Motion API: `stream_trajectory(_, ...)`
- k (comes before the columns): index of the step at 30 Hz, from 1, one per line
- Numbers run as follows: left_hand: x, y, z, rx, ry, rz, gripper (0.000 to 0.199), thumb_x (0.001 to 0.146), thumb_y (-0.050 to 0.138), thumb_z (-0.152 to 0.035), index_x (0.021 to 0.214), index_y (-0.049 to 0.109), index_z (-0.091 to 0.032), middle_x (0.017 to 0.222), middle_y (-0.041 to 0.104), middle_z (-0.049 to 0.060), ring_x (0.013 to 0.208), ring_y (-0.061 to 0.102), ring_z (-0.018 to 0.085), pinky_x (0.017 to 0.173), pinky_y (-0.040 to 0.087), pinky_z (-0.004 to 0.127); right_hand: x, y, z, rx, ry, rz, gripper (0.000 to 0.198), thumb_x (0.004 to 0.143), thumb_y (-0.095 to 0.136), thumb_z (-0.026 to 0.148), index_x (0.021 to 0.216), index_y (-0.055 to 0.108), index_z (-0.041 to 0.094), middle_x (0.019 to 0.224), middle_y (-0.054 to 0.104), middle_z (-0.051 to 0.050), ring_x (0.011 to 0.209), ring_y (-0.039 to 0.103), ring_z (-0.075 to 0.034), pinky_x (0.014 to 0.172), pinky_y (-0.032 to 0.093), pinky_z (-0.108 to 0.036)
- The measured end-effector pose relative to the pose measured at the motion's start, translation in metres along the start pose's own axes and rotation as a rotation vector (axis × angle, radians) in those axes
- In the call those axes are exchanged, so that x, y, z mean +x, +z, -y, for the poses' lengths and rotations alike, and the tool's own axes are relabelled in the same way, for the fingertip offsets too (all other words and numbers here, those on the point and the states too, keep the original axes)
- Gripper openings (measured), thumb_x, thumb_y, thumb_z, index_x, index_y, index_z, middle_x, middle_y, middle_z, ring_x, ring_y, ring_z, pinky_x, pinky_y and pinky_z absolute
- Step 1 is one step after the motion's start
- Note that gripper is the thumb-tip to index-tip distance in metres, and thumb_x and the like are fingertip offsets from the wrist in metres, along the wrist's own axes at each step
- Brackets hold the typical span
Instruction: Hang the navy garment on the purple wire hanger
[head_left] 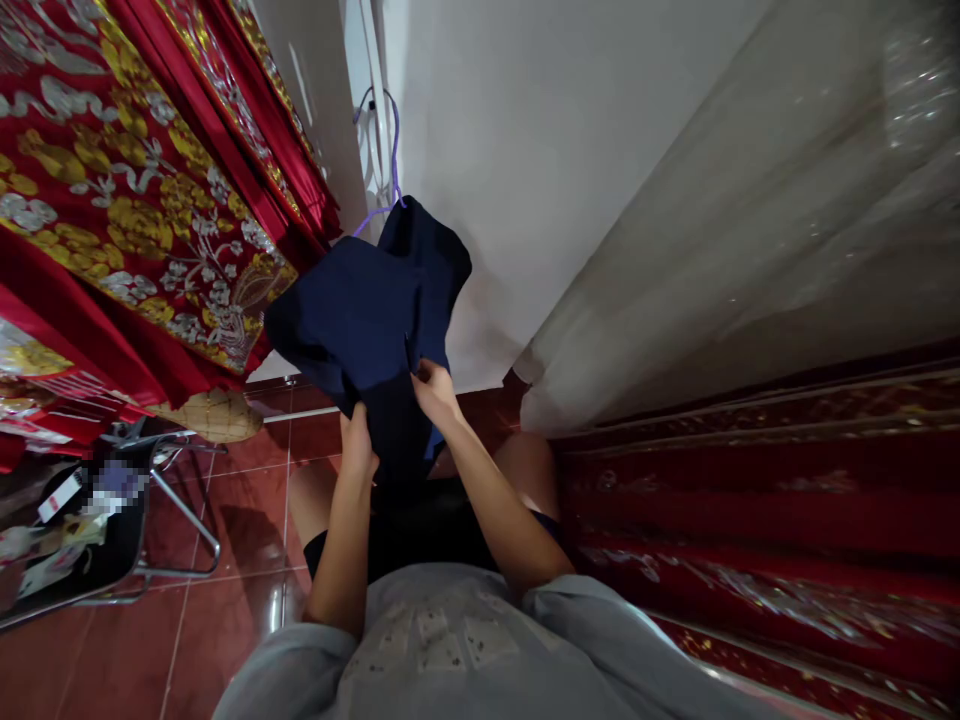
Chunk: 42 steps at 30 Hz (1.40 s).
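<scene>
A navy garment (375, 310) hangs from a thin purple hanger (395, 150) against the wall, its lower part reaching toward my lap. My left hand (358, 445) grips its left edge, thumb on top and fingers mostly behind the cloth. Higher up on the right, my right hand (435, 390) pinches the cloth near a dark slit or fold in the front. A small blue piece of cloth shows below my right wrist. The garment's far side is hidden.
Red cloth with gold and silver patterns (150, 220) hangs at the left. Below it, a metal-framed chair (187, 510) holds several small items. To the right, translucent plastic sheeting (637, 310) covers part of more red decorated cloth (750, 500). Red floor tiles (247, 520) lie underneath.
</scene>
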<state>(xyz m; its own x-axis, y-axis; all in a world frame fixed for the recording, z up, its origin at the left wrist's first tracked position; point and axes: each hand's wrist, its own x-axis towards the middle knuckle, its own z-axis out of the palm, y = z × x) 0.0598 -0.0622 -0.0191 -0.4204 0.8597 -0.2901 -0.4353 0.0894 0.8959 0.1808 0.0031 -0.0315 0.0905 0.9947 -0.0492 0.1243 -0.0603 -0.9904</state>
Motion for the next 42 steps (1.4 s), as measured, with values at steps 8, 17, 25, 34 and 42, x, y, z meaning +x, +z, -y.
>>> stream_trajectory(8, 0.011, -0.024, -0.005, 0.385, 0.924, -0.366, 0.053, 0.09, 0.065, -0.024, 0.138, 0.043, -0.02, 0.146, 0.047, 0.014, 0.138, 0.048, 0.022, 0.122, 0.036, 0.042, -0.031, -0.043, -0.004, 0.135, 0.067, 0.102, 0.05, 0.084, 0.063, 0.054, 0.052, 0.041, 0.022, 0.048, 0.042, 0.002, 0.05, 0.038, -0.01, 0.053, 0.03, -0.028)
stream_trajectory(17, 0.007, 0.019, 0.054, 0.564, 0.736, 0.469, 0.038, 0.092, 0.054, -0.014, 0.129, 0.06, -0.021, 0.129, 0.066, 0.011, 0.124, 0.062, 0.023, 0.111, 0.048, 0.043, -0.03, -0.038, 0.006, 0.272, 0.079, 0.252, 0.04, 0.074, 0.069, 0.052, 0.057, 0.054, 0.019, 0.053, 0.047, 0.002, 0.051, 0.041, -0.009, 0.052, 0.031, -0.026)
stream_trajectory(25, 0.083, 0.054, -0.023, 0.916, 0.76, 0.582, 0.068, 0.095, 0.054, -0.019, 0.159, 0.038, -0.03, 0.122, 0.071, 0.009, 0.099, 0.069, 0.022, 0.102, 0.049, 0.037, -0.025, -0.045, 0.0, 0.216, 0.126, 0.199, 0.04, 0.073, 0.069, 0.057, 0.071, 0.063, 0.018, 0.058, 0.054, 0.001, 0.053, 0.046, -0.009, 0.051, 0.032, -0.025)
stream_trajectory(34, 0.099, 0.068, -0.019, 1.643, 0.54, 0.509, 0.053, 0.098, 0.054, -0.026, 0.15, 0.048, -0.02, 0.126, 0.069, 0.02, 0.11, 0.07, 0.033, 0.101, 0.049, 0.046, -0.031, -0.04, 0.001, 0.179, 0.14, 0.305, 0.037, 0.073, 0.067, 0.055, 0.072, 0.064, 0.018, 0.057, 0.055, 0.002, 0.054, 0.046, -0.009, 0.051, 0.032, -0.024)
stream_trajectory(42, 0.09, 0.065, -0.012, 1.321, 0.76, 0.509, 0.057, 0.1, 0.046, -0.021, 0.156, 0.04, -0.028, 0.126, 0.069, 0.012, 0.105, 0.07, 0.027, 0.094, 0.052, 0.037, -0.033, -0.04, -0.006, 0.121, 0.164, 0.358, 0.029, 0.081, 0.063, 0.044, 0.076, 0.064, 0.016, 0.061, 0.058, 0.002, 0.056, 0.051, -0.009, 0.054, 0.035, -0.023)
